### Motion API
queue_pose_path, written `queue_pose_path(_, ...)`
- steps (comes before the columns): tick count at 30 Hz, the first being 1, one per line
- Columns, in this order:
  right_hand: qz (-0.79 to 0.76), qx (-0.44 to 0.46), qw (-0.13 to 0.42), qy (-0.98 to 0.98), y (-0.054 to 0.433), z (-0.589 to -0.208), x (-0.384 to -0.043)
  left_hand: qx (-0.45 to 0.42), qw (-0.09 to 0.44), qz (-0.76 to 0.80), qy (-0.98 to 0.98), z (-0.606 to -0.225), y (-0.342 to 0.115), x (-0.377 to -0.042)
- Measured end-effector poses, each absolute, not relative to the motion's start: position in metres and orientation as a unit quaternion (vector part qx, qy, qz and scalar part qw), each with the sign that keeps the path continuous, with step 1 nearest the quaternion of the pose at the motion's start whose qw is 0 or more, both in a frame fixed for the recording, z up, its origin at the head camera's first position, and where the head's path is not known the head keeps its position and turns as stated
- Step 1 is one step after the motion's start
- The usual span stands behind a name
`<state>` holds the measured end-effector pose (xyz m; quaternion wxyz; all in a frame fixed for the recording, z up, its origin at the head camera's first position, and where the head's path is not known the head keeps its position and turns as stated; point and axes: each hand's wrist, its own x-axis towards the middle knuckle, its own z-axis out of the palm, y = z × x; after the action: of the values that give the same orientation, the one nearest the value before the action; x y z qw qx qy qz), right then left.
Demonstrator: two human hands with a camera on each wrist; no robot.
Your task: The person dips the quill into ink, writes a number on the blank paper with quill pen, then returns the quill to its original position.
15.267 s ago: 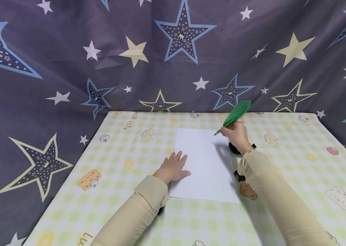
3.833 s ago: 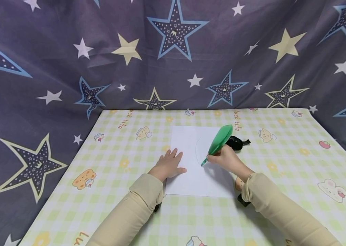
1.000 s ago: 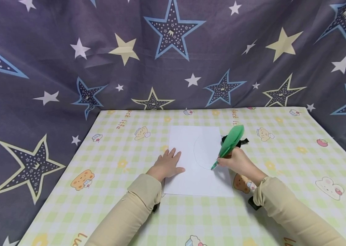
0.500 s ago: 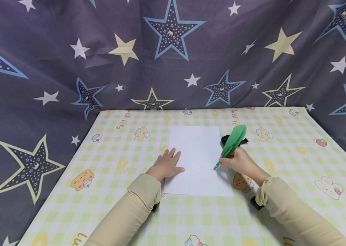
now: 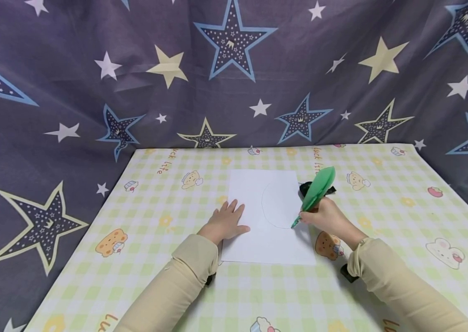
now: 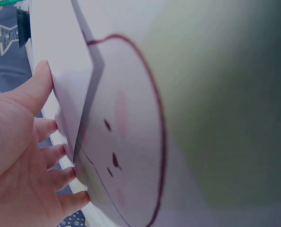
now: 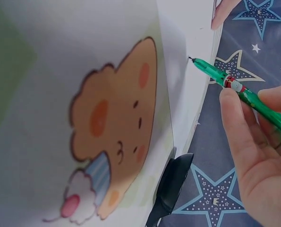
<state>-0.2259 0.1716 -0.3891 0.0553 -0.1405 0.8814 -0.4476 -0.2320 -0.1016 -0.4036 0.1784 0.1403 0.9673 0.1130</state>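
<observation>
A white sheet of paper (image 5: 255,251) lies on the table. My left hand (image 5: 225,223) rests spread on its left edge; in the left wrist view, fingers (image 6: 67,201) reach over the sheet's side. In my right hand (image 5: 327,216) I pinch a green pen (image 5: 318,186) with a big leaf-shaped top, leaning up to the right. The right wrist view shows the pen's clear green barrel (image 7: 211,71) with a small red and white figure, its dark tip at the paper. A thin curved line (image 5: 262,203), bowed to the left, runs down the sheet to the tip.
Beyond my right hand, partly hidden by the pen, sits a black rounded object (image 5: 305,188) with a short strap-like end. The cloth (image 5: 155,276) is green and white checked with printed cartoons. A dark star-patterned curtain (image 5: 234,110) hangs behind the table.
The sheet was blank 15 seconds ago; the curve now shows. Over the last second the pen tip slides slightly right, lengthening the line's bottom. My left hand stays put.
</observation>
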Motion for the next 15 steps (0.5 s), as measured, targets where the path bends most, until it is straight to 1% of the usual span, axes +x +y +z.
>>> queue_pose_path(15, -0.446, -0.140, 0.047, 0.883, 0.1748, -0.3897, -0.2279, 0.141, 0.177, 0.108, 0.968, -0.4045, -0.1012, -0.2323)
